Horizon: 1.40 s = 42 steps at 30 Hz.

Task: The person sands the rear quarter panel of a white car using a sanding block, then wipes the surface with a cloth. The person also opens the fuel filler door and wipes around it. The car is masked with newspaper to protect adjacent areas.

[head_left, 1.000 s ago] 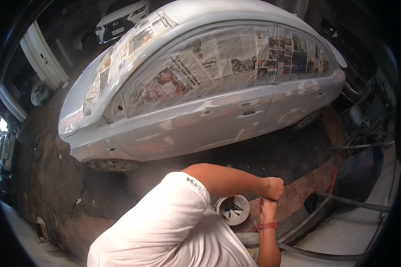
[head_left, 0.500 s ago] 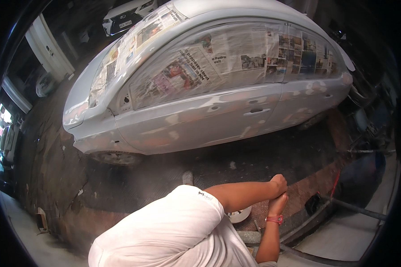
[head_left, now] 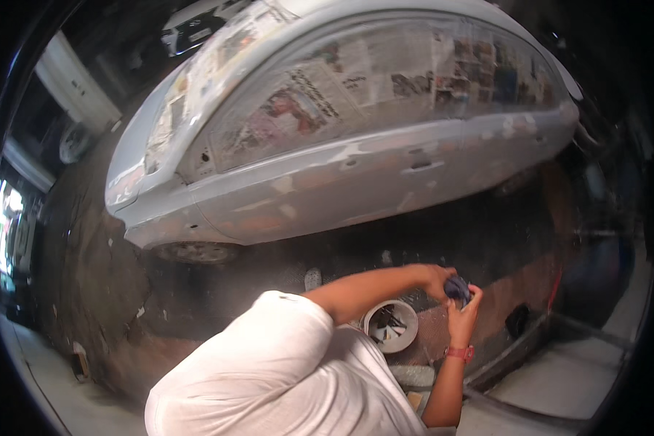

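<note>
Out in front of my body, my two hands meet around a small dark blue-purple bundle (head_left: 457, 289) that looks like crumpled cloth; blur hides its exact kind. On its left side, my left hand (head_left: 436, 280) is closed against it. My right hand (head_left: 463, 317), below a red wristwatch (head_left: 459, 353), grips it from the near side with thumb and fingers. Beyond both hands stands a car (head_left: 327, 189) in patchy grey primer, its windows masked with newspaper (head_left: 385, 80) under clear film. Neither hand touches the car.
Beside my left forearm, a round white bucket (head_left: 411, 320) holds several scrapers or similar small tools. Metal bars (head_left: 530, 334) frame the lower right. A dark floor strip (head_left: 341, 254) runs along the car, and another vehicle (head_left: 196, 29) stands at the back left.
Both hands have risen slightly and drawn apart, and the dark bundle now shows between them. My left arm has shifted left, uncovering more of the bucket.
</note>
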Each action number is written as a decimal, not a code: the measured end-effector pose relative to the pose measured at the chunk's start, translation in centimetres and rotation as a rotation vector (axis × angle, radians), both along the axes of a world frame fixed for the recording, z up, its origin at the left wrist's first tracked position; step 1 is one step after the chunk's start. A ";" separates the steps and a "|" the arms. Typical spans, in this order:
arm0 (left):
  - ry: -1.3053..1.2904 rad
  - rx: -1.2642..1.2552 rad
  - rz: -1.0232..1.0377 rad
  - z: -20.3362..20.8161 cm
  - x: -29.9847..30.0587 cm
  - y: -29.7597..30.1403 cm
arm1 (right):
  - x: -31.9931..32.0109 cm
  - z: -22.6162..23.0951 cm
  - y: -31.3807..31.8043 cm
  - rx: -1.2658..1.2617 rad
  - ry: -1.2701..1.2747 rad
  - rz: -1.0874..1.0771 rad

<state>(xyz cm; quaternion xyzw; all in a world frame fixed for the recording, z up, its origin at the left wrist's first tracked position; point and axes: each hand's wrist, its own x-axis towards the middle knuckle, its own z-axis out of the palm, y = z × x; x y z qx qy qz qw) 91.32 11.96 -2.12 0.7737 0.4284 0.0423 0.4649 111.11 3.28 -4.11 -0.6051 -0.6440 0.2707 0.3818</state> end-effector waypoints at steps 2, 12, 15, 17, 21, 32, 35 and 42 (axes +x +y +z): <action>-0.172 -0.150 0.063 -0.9 -2.3 0.2 | -0.5 -0.6 0.2 -0.320 0.618 -0.092; -0.674 -0.505 0.510 -1.4 -9.1 -3.1 | -7.2 -0.4 2.4 -0.291 1.243 -0.037; -0.625 -0.365 0.611 -1.9 -10.8 -3.7 | -8.5 0.9 2.7 -0.280 1.189 -0.025; -0.554 -0.101 0.690 -2.6 -12.2 -3.9 | -9.3 1.3 3.0 -0.244 1.120 -0.040; -0.702 0.009 0.913 -3.6 -15.3 -4.3 | -9.4 0.3 3.3 -0.106 1.095 -0.106; -1.182 -0.398 0.781 0.7 -17.2 -5.3 | -9.3 -4.1 0.8 -0.330 0.533 -0.164; -1.040 -0.402 0.774 1.0 -16.4 -4.9 | -12.6 -1.5 0.3 -0.141 0.494 0.218; -0.960 -0.296 0.772 2.5 -16.8 -4.6 | -15.4 -2.7 1.6 -0.474 0.369 0.256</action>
